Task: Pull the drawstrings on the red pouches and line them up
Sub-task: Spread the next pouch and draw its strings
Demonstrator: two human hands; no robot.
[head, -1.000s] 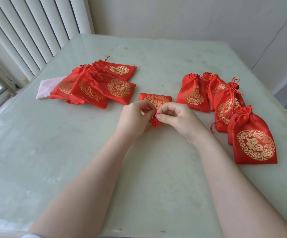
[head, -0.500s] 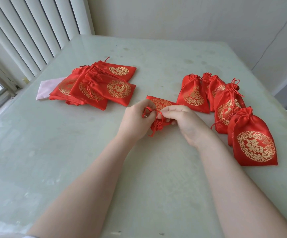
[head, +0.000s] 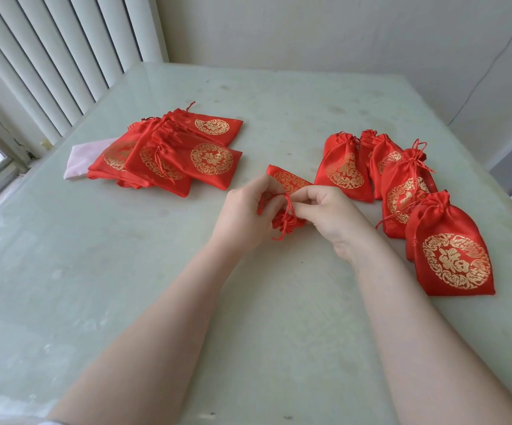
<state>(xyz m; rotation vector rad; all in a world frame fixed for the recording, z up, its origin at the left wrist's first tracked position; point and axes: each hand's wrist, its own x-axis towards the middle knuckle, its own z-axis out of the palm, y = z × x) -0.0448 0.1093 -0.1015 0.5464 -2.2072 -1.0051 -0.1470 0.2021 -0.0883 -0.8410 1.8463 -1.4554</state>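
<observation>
Pouch in hand [head: 290, 183] is held over the table [head: 279, 332], between the unsorted pile [head: 169, 154] and the finished row [head: 402, 191]. It sits well apart from the pile and just beside the row's far end.

Long axis runs away from the person: flat bottom at the far end, gathered mouth [head: 287, 223] at the near end, right between the two hands.

Left hand [head: 242, 216]: fingers curled, pinching the cord [head: 288, 204] on the left side of the mouth. Right hand [head: 330, 214]: thumb and forefinger pinched on the cord loop on the right side. The exact strand under each pinch is too small to be resolved.

The mouth is judged partly cinched. The pull is expected sideways, across the long axis, hands moving apart.

The row is nearer the right hand, so placement is judged a right-hand job. The nearest-person pouch in the row [head: 451, 256] lies with its mouth pointing away, opposite to the held pouch, so a turn would be needed to match.
</observation>
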